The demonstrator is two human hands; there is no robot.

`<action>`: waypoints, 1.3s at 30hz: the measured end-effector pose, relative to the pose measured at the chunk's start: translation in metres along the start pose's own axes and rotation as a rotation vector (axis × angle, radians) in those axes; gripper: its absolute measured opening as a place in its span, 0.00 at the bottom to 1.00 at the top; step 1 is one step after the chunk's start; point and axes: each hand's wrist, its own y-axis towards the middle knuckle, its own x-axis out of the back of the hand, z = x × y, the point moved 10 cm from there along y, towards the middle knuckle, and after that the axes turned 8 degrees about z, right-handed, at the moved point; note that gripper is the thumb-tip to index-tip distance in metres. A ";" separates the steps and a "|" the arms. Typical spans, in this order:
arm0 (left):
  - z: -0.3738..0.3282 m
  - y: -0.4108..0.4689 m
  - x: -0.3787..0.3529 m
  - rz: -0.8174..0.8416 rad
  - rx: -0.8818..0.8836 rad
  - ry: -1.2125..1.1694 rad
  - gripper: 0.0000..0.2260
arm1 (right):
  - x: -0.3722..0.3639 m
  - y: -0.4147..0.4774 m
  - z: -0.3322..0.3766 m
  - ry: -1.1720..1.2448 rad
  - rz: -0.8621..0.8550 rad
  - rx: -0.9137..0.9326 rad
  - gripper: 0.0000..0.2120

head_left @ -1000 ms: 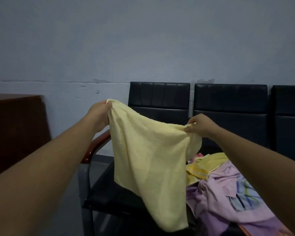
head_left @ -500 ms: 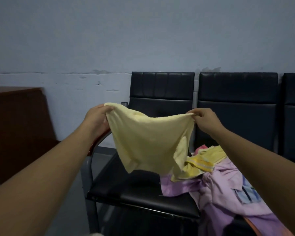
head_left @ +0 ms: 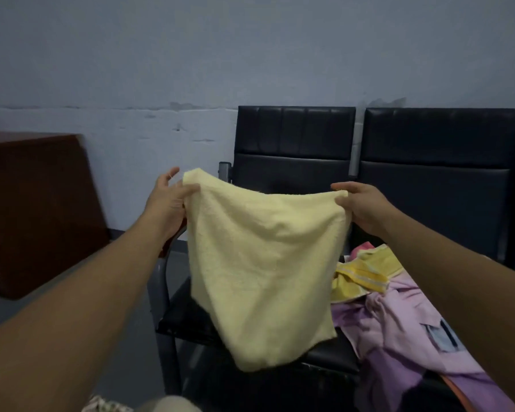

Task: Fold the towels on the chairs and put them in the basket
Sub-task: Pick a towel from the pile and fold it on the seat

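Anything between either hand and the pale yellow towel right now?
Nothing visible. The left hand and right hand each pinch a top corner of the pale yellow towel, which hangs free in front of the black chair. No basket is in view, so the way there cannot be judged.

yellow towel in both hands, in front of black chair

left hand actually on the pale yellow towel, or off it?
Touching. Head view: the left hand pinches the pale yellow towel at its top corner, thumb over the cloth.
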 end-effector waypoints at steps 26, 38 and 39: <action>-0.042 0.111 0.018 -0.056 -0.167 0.866 0.14 | -0.013 0.138 0.022 -0.194 -0.173 0.175 0.05; 0.099 -0.017 0.074 0.158 0.046 1.005 0.04 | -0.053 0.010 -0.140 -0.121 -0.071 -0.128 0.08; 0.109 -0.026 0.078 0.186 0.106 0.982 0.05 | -0.057 0.005 -0.147 -0.087 -0.042 -0.162 0.10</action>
